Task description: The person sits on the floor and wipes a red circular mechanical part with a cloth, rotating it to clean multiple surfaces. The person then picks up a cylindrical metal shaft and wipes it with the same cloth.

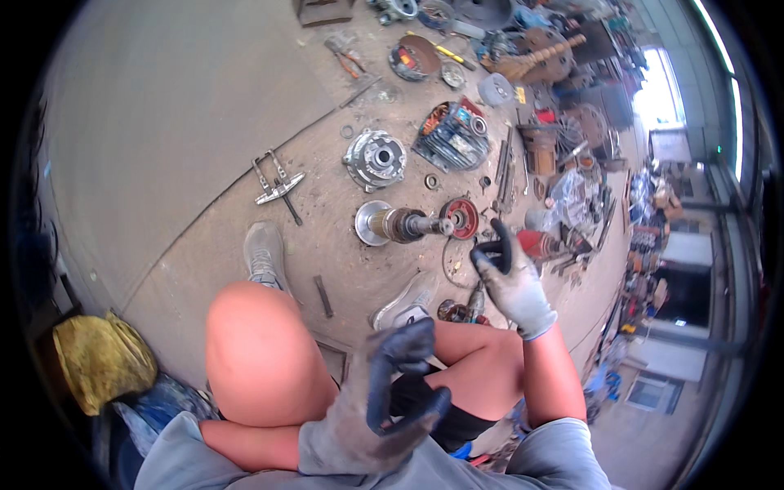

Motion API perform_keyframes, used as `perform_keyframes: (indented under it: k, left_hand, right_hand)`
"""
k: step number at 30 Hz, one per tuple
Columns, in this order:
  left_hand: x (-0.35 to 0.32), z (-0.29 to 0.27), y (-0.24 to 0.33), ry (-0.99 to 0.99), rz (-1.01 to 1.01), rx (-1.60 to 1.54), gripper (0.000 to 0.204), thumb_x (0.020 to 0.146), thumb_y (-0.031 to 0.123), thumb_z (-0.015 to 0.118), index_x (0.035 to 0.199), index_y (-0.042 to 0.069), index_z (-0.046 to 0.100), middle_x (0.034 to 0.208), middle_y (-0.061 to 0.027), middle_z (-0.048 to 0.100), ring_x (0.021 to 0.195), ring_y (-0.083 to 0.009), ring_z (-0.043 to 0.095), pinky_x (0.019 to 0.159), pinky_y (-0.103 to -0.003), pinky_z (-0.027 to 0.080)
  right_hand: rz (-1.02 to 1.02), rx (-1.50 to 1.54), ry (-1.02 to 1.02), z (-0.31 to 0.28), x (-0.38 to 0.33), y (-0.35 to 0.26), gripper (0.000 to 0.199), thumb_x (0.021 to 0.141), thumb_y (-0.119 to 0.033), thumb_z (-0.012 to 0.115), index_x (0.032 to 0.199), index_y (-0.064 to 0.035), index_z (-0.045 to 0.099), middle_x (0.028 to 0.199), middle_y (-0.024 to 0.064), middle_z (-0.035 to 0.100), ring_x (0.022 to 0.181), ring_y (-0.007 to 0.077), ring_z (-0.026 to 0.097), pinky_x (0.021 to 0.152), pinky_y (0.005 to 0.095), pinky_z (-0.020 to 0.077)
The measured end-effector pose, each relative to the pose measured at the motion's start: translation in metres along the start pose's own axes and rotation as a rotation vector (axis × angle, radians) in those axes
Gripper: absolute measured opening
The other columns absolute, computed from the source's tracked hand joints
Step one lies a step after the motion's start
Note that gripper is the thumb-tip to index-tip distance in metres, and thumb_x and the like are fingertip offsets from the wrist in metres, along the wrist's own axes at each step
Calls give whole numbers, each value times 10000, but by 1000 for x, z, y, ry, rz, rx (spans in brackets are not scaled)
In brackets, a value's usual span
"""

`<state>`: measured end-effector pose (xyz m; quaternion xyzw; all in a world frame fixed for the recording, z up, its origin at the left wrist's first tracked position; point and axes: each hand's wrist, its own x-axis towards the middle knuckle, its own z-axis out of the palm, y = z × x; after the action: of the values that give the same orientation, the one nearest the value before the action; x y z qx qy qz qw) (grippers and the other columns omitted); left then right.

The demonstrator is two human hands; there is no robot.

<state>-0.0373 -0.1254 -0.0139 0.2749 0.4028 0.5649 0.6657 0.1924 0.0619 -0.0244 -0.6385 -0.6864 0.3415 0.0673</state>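
Both my hands wear grey work gloves with black palms and fingers. My left hand (384, 400) hovers above my lap, its fingers curled and set apart from the thumb, with nothing between them. Out to the right, my right hand (513, 282) has its fingers apart and holds nothing that shows. It is nearest a red round flange (465, 219) on the floor. Just left of that stands a motor rotor (400, 224) with its shaft and a pale disc at its base. Behind the rotor lie a round metal end cover (376, 159) and a motor housing (456, 147) with copper windings.
A gear puller (279, 186) lies on the concrete floor, left of the end cover. Pliers (347, 59), a rusty bowl (415, 57) and a straw broom (531, 59) are farther off. A metal bar (323, 296) lies between my shoes. A yellow sack (104, 359) sits at left.
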Motion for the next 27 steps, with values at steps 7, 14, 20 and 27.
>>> perform_keyframes:
  k: [7,14,20,27]
  left_hand:
    - [15,12,-10,127,6,32,547,1052,132,578,1531,-52,390,1428,-163,556,1300,-270,591,1109,-400,479]
    - [23,7,-36,109,90,233,668,1110,441,450,1538,-68,387,1485,-234,526,1355,-340,561,1141,-433,462]
    - [57,43,-12,-62,48,493,465,1122,159,419,1524,-73,421,1522,-262,496,1389,-348,549,1178,-430,454]
    - [166,52,-46,-284,405,1662,409,1081,251,568,1398,-4,605,1407,-197,613,1269,-261,621,1092,-340,469]
  right_hand:
    - [-265,882,257,-11,-16,44,542,1112,-321,486,1536,15,447,1393,134,606,1224,200,618,1056,349,490]
    - [-395,1134,207,-40,-25,46,642,1100,-502,470,1501,-2,490,1378,122,617,1200,206,620,1028,352,493]
    - [-492,1525,238,-64,-22,59,365,1128,-385,500,1308,-83,600,1003,12,654,867,130,662,773,271,550]
    - [-438,1045,621,-75,-15,68,290,1110,-232,526,1315,-43,606,1009,80,682,908,172,669,780,321,551]
